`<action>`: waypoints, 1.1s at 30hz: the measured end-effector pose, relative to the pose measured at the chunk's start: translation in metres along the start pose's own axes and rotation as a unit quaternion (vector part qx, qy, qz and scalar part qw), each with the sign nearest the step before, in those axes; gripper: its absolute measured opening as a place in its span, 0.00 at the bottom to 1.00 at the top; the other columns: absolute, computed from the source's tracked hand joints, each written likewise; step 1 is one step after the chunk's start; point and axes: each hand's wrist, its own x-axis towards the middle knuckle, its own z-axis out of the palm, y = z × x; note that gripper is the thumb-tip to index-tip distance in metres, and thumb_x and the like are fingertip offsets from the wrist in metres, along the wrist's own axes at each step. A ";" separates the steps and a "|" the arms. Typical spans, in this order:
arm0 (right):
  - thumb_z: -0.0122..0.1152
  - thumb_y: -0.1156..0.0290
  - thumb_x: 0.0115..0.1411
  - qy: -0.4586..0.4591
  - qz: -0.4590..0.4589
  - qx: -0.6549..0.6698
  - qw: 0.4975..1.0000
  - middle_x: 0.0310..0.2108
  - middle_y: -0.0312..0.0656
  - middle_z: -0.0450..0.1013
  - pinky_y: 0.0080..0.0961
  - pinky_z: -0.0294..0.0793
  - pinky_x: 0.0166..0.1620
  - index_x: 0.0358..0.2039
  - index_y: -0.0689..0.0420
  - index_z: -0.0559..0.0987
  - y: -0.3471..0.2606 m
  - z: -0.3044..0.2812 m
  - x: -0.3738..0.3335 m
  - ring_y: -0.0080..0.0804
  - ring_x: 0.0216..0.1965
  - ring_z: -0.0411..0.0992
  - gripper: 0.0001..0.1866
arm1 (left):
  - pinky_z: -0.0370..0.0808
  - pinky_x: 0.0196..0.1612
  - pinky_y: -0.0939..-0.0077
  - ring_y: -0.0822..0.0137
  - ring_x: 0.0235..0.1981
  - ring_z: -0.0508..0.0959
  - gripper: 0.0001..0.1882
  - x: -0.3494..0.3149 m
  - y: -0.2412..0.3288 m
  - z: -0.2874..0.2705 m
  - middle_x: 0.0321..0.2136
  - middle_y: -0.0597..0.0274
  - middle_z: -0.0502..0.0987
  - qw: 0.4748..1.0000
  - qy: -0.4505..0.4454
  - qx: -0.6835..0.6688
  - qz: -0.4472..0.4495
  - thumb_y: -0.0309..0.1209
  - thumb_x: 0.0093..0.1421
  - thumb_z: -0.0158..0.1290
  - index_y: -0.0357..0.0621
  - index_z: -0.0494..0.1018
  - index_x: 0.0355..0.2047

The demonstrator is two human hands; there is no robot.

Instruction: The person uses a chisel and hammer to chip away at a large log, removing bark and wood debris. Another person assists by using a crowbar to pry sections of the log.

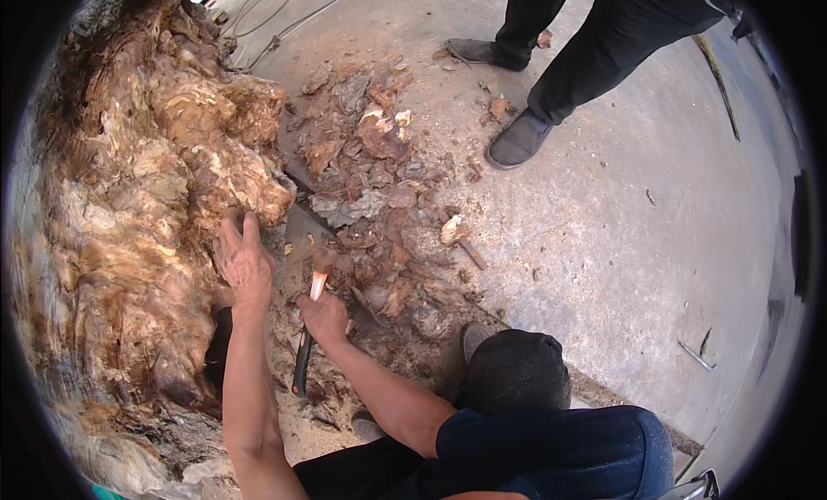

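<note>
A huge gnarled piece of wood (164, 155), tan and brown with deep folds, fills the left side. My left hand (245, 263) lies against its right flank, fingers stretched and apart, holding nothing. Just to the right and nearer, my right hand (324, 319) is closed around a short-handled tool (301, 362) with a black grip and orange marks. Its shaft shows bright orange and white above my fist. The tool's head is blurred, so its kind is unclear. Bark and wood chips (401, 272) lie beneath and beyond it.
Another person (594, 61) in dark trousers and grey shoes stands at the far side. A pale lump (453, 230) and a brown stick-like piece (473, 254) lie among the debris. On the concrete floor (637, 233) is a bent metal piece (696, 356). Cables (276, 39) run at the back.
</note>
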 end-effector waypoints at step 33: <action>0.58 0.61 0.70 -0.120 -0.310 0.036 0.942 0.20 0.37 0.75 0.21 0.67 0.25 0.33 0.65 0.77 -0.128 -0.012 -0.024 0.20 0.21 0.69 0.17 | 0.75 0.39 0.45 0.38 0.39 0.80 0.19 -0.118 0.030 -0.029 0.41 0.44 0.77 0.891 -0.081 -0.338 -0.291 0.26 0.58 0.57 0.40 0.68 0.49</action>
